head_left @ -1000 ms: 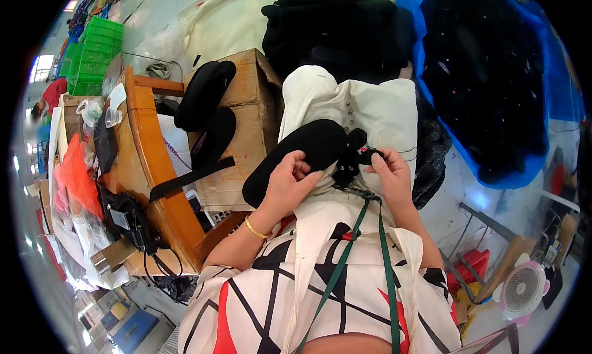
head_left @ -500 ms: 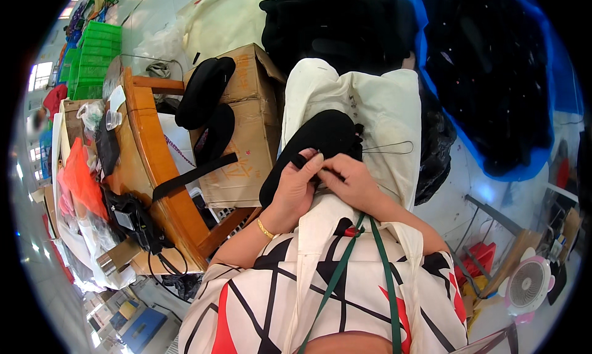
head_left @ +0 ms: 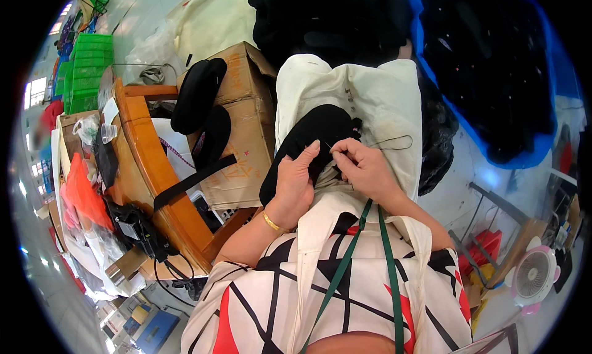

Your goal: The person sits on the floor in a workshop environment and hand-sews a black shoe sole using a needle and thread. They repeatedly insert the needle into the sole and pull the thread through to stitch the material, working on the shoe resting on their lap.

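A black cloth shoe (head_left: 320,121) lies tilted across the white apron cloth (head_left: 385,89) over my lap. My left hand (head_left: 293,183) is closed on the shoe's near side, thumb pointing up along its edge. Just right of that thumb, my right hand (head_left: 365,169) pinches what looks like a fine needle (head_left: 328,146) at the shoe's edge; it is only a thin glint. A dark loop of thread (head_left: 398,138) curves out over the apron beside the right hand. The left fingertips are hidden against the shoe.
At left, black shoes (head_left: 196,95) rest by a cardboard box (head_left: 250,113) and a wooden chair-like frame (head_left: 148,147), with a black strip (head_left: 194,183) across it. Black pieces (head_left: 333,24) lie heaped ahead. A blue-edged bag (head_left: 425,43) of black items and a fan (head_left: 534,272) are at right.
My right hand has drawn slightly right, away from the left thumb, which it met before. The left thumb has lifted straighter. The thread loop has shifted with the right hand.
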